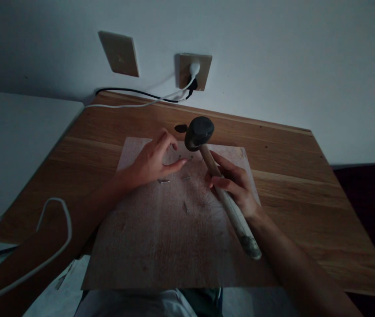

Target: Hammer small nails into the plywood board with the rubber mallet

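My right hand (233, 182) is wrapped round the wooden handle of a rubber mallet (200, 132), its black head raised above the board and tilted up to the left. Over the far part of a thin wooden board (161, 246), my left hand (152, 158) has its thumb and curled fingers apart, with nothing visible between them. Several small dark spots that look like nail heads show in the board near the left thumb. A thin metal nail (164, 181) lies flat just below that hand, with other small slivers nearby.
Under the board is a wooden table (293, 211) against a white wall. A wall socket (204, 72) holds plugs with a white cable (124, 106) and a black cable (131, 90). Another white cable loops over my left forearm. A white surface (19, 145) stands left.
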Motion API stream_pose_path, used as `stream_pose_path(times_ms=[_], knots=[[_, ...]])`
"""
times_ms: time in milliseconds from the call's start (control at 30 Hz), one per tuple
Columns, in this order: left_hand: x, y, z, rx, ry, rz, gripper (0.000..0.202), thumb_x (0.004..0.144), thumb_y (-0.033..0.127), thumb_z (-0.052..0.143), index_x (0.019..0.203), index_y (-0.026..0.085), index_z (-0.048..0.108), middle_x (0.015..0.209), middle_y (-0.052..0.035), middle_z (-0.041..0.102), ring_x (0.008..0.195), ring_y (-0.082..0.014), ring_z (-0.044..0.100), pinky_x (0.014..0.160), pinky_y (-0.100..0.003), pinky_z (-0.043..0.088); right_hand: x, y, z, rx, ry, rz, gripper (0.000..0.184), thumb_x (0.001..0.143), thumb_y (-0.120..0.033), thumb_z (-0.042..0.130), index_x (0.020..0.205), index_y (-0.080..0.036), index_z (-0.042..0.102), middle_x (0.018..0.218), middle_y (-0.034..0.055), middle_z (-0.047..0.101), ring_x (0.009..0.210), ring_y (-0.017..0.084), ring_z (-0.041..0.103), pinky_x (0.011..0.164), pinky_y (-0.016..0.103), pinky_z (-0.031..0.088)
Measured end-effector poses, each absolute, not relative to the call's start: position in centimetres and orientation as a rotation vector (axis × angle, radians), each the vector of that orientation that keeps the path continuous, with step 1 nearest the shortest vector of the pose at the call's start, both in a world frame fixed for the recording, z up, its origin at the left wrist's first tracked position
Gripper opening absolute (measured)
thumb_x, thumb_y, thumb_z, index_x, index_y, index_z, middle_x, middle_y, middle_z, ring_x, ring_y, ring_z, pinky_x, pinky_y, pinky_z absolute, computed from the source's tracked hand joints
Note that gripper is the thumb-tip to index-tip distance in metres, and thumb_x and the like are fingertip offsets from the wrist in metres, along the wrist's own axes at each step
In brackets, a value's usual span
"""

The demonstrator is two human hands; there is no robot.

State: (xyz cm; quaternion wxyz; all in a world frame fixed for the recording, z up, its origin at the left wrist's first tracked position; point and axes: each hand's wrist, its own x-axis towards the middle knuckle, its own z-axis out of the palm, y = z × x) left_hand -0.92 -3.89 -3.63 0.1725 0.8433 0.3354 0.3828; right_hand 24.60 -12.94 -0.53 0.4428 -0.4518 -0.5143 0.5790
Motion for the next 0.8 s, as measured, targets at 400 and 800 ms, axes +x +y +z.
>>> stream_pose_path(times_ms=[400,800], knots=[[-0.1,-4.7,-3.9,2.437,0.661,0.669,0.010,0.097,0.022,0.070,0.087,0.022,0.072,0.096,-0.0043,0.069,0.091,-0.0193,0.068,0.085,-0.033,0.054,24.5,-12.7,-0.3,-1.213,-1.255,1.401,0.075,0.083,-0.037,0.074,0.155,-0.016,0.065,0.073,-0.0034,0.063,0.056,0.014,0.049,0.049,0.029,0.037],[-1.4,-2.2,-3.9,1.793,0.904,0.993,0.022,0.101,0.044,0.066,0.101,0.022,0.064,0.090,-0.0015,0.069,0.078,-0.0148,0.065,0.068,-0.027,0.053,24.7,-12.5,-0.3,-1.207,-1.254,1.413,0.080,0.081,-0.037,0.074,0.156,-0.013,0.062,0.073,-0.0036,0.063,0.056,0.014,0.048,0.050,0.030,0.036]])
